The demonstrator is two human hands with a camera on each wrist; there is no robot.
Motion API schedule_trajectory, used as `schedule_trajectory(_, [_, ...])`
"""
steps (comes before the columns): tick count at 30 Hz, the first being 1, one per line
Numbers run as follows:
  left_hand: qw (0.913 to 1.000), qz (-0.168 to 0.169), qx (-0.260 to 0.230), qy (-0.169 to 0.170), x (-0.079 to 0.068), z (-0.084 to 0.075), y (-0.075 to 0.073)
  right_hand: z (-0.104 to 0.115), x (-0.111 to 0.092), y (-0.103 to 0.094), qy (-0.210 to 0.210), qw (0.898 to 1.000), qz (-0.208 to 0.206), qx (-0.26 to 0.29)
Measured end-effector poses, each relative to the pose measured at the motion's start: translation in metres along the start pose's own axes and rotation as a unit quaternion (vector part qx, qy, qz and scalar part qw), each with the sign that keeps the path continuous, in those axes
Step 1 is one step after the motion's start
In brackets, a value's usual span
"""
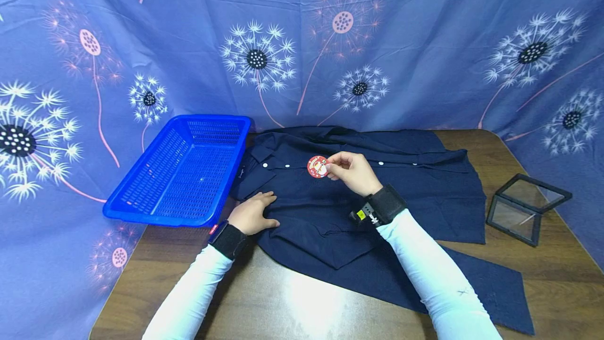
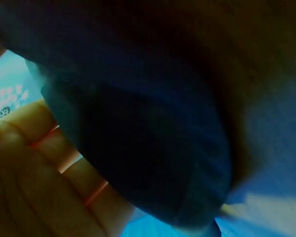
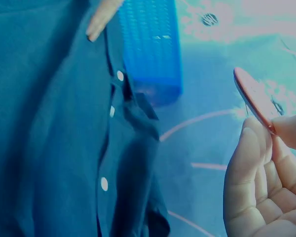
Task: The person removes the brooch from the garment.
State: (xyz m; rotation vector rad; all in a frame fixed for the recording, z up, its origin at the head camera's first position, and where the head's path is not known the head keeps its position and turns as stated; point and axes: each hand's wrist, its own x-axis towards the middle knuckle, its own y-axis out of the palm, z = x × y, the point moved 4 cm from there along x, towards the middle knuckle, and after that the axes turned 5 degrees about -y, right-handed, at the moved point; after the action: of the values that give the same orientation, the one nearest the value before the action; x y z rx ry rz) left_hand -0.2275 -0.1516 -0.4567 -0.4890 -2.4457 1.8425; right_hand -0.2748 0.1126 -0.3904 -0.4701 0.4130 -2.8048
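Evidently pinched badge: the round red badge sits between thumb and fingertips of the right hand, above the shirt near its button row; caught only by its rim, seemingly to leave the printed face uncovered.
Right grip: pinching the badge, which the right wrist view shows edge-on and apart from the cloth.
Left grip: fingers spread loosely; the left hand rests on the shirt's edge by the basket, perhaps to steady the fabric.
Shirt: laid sideways across the desk, buttons facing up, probably so the front can be reached.
Basket: blue, its rim tilted at the desk's left side, likely set there to leave room.
Clear case: the black-framed case stands open beyond the shirt, apart from both hands.
Hard to see: the badge's back is unclear; in the left wrist view a dark, blurred fold hides the fingertips; the forearms are cut off below.
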Motion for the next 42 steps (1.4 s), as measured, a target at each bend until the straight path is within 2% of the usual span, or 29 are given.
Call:
schedule_trajectory(7, [1.0000, -0.005, 0.002, -0.001, 0.001, -0.001, 0.001, -0.002, -0.006, -0.027, -0.002, 0.998, -0.057, 0.022])
schedule_trajectory(15, [0.9999, -0.009, -0.011, 0.008, 0.001, -0.004, 0.001, -0.010, -0.018, -0.044, 0.002, 0.995, -0.089, 0.054])
schedule_trajectory(19, [0.9994, -0.015, -0.025, 0.016, 0.001, -0.008, 0.001, -0.016, -0.021, -0.044, 0.007, 0.994, -0.094, 0.056])
schedule_trajectory(25, [0.9968, -0.053, -0.047, 0.035, 0.001, -0.018, -0.006, -0.024, -0.021, -0.042, -0.001, 0.991, -0.109, 0.077])
schedule_trajectory(34, [0.9904, -0.093, -0.097, 0.032, 0.001, -0.030, -0.015, -0.030, -0.023, -0.041, 0.000, 0.989, -0.119, 0.090])
schedule_trajectory(39, [0.9851, -0.116, -0.119, 0.044, 0.003, -0.037, -0.018, -0.029, -0.024, -0.038, -0.001, 0.988, -0.118, 0.101])
schedule_trajectory(42, [0.9788, -0.133, -0.146, 0.053, 0.004, -0.043, -0.022, -0.026, -0.025, -0.037, -0.006, 0.988, -0.118, 0.100])
